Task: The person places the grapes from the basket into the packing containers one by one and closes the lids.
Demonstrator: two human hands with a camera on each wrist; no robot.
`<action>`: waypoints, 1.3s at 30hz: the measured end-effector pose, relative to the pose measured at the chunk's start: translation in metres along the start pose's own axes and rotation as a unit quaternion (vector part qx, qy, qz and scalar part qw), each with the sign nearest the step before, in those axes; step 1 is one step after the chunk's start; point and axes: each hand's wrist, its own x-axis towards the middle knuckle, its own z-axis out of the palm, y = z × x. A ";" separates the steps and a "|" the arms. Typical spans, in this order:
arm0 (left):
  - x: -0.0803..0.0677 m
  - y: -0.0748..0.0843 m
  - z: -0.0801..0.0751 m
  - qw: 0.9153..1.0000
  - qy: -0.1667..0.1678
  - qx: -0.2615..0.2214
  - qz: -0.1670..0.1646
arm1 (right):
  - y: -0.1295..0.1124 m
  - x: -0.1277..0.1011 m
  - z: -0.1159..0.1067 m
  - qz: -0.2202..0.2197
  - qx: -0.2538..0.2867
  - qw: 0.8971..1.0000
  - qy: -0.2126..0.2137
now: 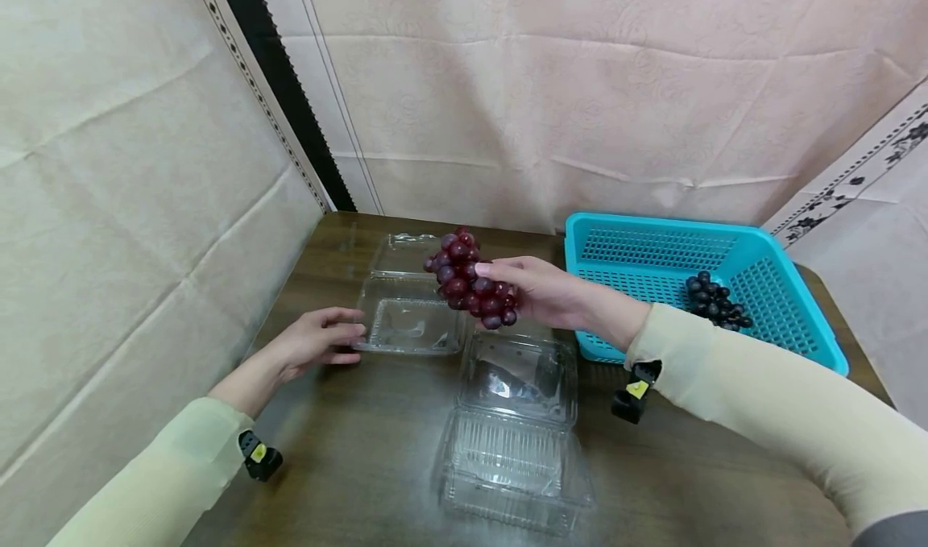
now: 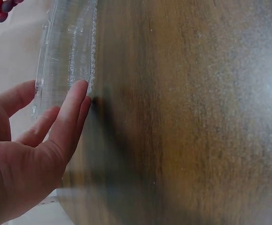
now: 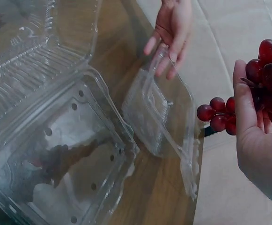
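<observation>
2 clear plastic clamshell boxes lie open on the brown wooden table [image 1: 362,466], the nearer one [image 1: 516,438] empty.
Right hand [image 1: 551,293] grips 1 bunch of red grapes [image 1: 471,281] above the farther box [image 1: 409,309]; left hand [image 1: 312,341], fingers straight, touches its edge. 1 turquoise plastic basket [image 1: 797,289] holds dark grapes [image 1: 716,301].

The left hand [image 1: 313,339] lies low with fingers straight and close together. The right hand [image 1: 548,291] is raised, arm stretched forward, its fingers seemingly curled, though partly hidden.
</observation>
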 end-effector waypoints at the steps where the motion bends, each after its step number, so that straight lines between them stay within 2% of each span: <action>1: 0.000 0.000 0.000 1.000 0.000 0.000 0.000 | 0.001 0.001 0.002 0.002 -0.001 1.000 0.001; 16: -0.001 -0.001 0.000 1.000 0.002 -0.001 0.001 | 0.014 0.015 0.026 0.006 0.011 0.999 -0.031; 27: -0.004 0.002 0.000 1.000 0.002 0.009 0.001 | 0.020 0.021 0.039 0.024 0.033 0.999 -0.016; 39: -0.002 0.002 0.002 1.000 -0.002 0.005 -0.003 | 0.032 0.024 0.038 0.046 0.070 0.996 -0.025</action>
